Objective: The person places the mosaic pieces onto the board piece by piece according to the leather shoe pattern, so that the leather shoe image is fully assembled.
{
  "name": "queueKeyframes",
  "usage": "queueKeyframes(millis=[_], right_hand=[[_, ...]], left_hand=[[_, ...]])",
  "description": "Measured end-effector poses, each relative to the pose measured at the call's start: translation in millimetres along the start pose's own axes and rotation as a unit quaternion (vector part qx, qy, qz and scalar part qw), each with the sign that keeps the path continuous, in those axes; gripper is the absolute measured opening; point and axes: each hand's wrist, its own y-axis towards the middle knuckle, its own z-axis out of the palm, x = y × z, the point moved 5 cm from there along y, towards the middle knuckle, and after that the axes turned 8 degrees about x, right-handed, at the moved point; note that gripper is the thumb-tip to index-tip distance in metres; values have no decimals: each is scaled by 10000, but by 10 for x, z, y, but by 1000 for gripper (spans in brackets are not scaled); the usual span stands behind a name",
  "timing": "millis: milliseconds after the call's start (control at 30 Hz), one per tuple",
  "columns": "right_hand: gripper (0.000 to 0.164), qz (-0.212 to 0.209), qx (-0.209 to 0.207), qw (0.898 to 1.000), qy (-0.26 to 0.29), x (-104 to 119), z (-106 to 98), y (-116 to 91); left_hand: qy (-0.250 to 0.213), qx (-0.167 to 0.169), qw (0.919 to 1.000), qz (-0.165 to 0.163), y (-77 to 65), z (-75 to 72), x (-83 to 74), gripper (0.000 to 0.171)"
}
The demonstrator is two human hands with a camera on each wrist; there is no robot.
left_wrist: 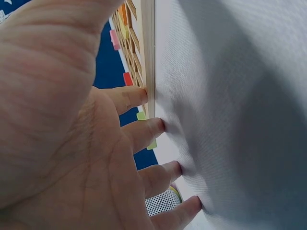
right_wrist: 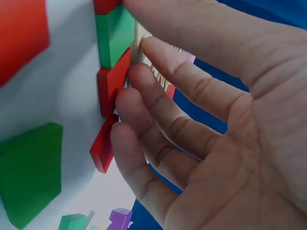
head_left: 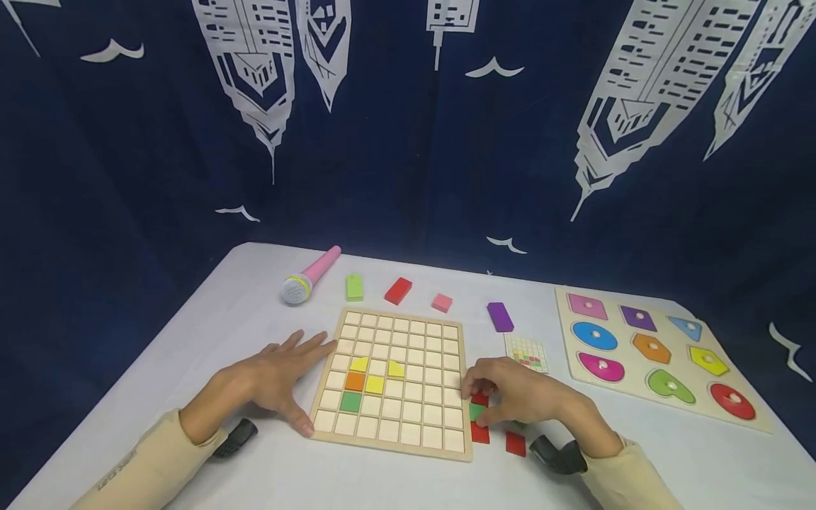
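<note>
My left hand (head_left: 274, 375) rests with spread fingers at the left edge of a wooden grid board (head_left: 395, 447), thumb by the near left corner. In its cells lie an orange tile (head_left: 354, 381), a green tile (head_left: 350, 401), a yellow tile (head_left: 375, 384) and two cut-shape yellow pieces. My right hand (head_left: 519, 389) is at the board's right edge, fingers loosely bent over a row of red and green tiles. In the right wrist view its fingertips lie along red tiles (right_wrist: 113, 86), and the thumb is near a green tile (right_wrist: 115, 36).
A loose red tile (head_left: 516, 444) lies near my right wrist. A pattern card (head_left: 528, 347) sits beyond that hand, and a shape puzzle (head_left: 608, 347) at the right. Behind the board are a pink toy microphone (head_left: 319, 269), a purple block (head_left: 500, 316) and several other blocks.
</note>
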Motion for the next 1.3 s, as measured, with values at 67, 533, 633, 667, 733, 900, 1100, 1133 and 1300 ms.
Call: queueKeyframes(millis=[67,533,633,667,733,900,1100,1133,1300], right_hand=[[34,14,24,10000,10,4,-4,5],[30,345,18,9993,-158,-37,-10,-36],[28,320,-26,9994,-148,-17,0,-31],[27,311,-39,9994,-140,-8,5,-29],[27,270,-70,9995,-143,8,12,-23],[29,346,-56,9993,-97,2,18,-7],[27,110,118,9998,-73,18,34,22],[26,58,131,9999,-90,26,34,24],[21,-83,-17,9999,-147,90,-11,-5]], left_hand=[[-10,2,10000,-10,-1,0,1,133],[-79,44,9999,-74,2,12,8,133],[-57,45,9999,-88,0,10,5,133],[-50,47,9999,-96,-1,8,4,133],[-24,47,9999,-107,-2,2,-2,133],[-70,28,9999,-97,-2,3,-8,132],[-90,54,9998,-142,-2,16,0,132],[-82,57,9998,-149,-2,16,2,132],[-83,60,9998,-140,-4,17,3,132]])
